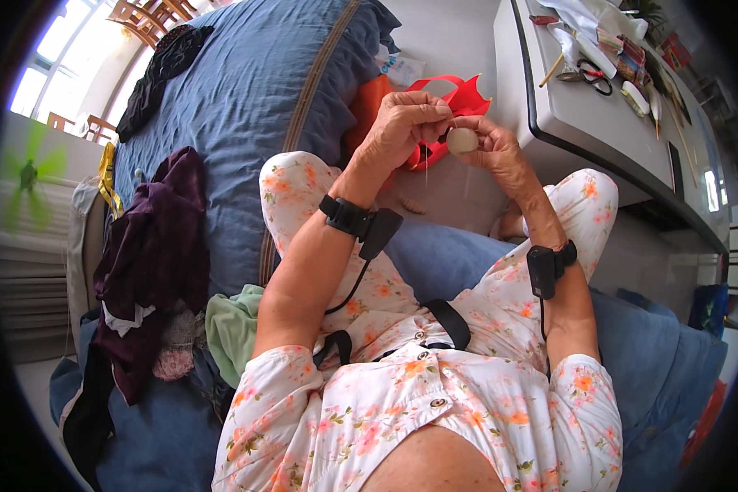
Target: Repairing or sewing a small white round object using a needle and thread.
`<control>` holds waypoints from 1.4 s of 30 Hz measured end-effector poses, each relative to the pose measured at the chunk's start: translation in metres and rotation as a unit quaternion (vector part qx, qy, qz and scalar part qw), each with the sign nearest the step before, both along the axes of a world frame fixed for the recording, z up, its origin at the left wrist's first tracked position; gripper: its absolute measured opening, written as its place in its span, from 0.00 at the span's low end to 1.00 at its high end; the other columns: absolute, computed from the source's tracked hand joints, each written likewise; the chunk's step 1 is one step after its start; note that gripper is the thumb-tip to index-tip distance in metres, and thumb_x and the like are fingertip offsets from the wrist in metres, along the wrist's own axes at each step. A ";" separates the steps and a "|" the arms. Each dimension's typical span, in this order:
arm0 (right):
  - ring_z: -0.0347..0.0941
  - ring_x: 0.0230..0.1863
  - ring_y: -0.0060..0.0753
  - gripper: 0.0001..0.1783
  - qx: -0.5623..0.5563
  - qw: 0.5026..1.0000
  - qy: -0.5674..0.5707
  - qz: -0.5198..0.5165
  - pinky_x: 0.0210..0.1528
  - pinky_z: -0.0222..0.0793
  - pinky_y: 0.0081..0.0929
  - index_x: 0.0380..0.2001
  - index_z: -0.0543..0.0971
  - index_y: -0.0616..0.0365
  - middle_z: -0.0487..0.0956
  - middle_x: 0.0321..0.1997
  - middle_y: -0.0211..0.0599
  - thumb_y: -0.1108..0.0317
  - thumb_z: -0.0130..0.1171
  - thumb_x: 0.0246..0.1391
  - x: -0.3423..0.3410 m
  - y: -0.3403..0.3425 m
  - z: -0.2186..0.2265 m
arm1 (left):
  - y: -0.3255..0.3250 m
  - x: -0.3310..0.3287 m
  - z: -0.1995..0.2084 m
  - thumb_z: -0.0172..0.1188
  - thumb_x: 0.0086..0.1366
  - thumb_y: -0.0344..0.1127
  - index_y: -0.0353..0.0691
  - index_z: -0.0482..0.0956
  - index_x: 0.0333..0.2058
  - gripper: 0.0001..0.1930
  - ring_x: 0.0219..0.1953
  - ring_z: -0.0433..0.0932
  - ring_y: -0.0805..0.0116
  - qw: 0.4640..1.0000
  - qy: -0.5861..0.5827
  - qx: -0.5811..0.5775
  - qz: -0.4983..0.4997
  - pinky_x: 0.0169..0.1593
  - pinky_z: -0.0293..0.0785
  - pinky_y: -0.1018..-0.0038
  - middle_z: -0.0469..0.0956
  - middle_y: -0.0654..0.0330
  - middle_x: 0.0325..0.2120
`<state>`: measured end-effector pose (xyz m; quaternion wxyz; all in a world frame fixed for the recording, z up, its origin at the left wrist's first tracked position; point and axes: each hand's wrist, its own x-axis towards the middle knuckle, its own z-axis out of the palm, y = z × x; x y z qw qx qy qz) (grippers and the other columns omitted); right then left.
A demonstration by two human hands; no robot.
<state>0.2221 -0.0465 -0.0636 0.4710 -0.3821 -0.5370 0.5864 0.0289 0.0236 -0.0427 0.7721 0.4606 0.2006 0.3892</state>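
Now the right hand (500, 154) has its grip closed on a pale round thing (462, 142), and just beside it the left hand (403, 125) has its grip pinched together, but what is in it is too small to tell. The round thing is held up near a red cloth (469, 97), between the blue bed (246, 98) and the white bench (570, 111). Scissors (596, 78) lie on the bench, and purple cloth (152, 246) is piled at the left

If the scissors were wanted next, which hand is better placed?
Probably the right hand: it is nearer the scissors on the pale tabletop, though it seems to hold a pale round object.
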 end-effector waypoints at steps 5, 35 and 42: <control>0.72 0.46 0.20 0.30 0.012 1.000 -0.015 -0.008 0.51 0.70 0.20 0.51 0.70 0.59 0.75 0.44 0.29 0.72 0.69 0.43 -0.004 -0.008 0.020 | 0.002 0.001 -0.002 0.60 0.59 0.28 0.31 0.79 0.30 0.05 0.21 0.72 0.80 0.994 0.096 0.039 0.039 0.26 0.66 0.85 0.77 0.62 0.22; 0.69 0.50 0.22 0.25 0.040 0.995 -0.087 -0.016 0.52 0.66 0.23 0.54 0.69 0.60 0.73 0.46 0.32 0.76 0.56 0.50 -0.004 -0.013 0.026 | -0.013 0.000 0.007 0.60 0.56 0.27 0.32 0.79 0.27 0.04 0.21 0.70 0.79 0.996 0.072 0.036 0.023 0.25 0.63 0.83 0.74 0.64 0.19; 0.74 0.43 0.29 0.23 0.034 0.999 0.032 0.005 0.44 0.70 0.22 0.51 0.68 0.60 0.75 0.45 0.35 0.67 0.61 0.53 0.001 -0.015 0.015 | -0.016 0.000 0.006 0.60 0.58 0.30 0.32 0.80 0.29 0.06 0.22 0.70 0.81 0.980 0.149 0.125 0.048 0.26 0.65 0.83 0.76 0.64 0.20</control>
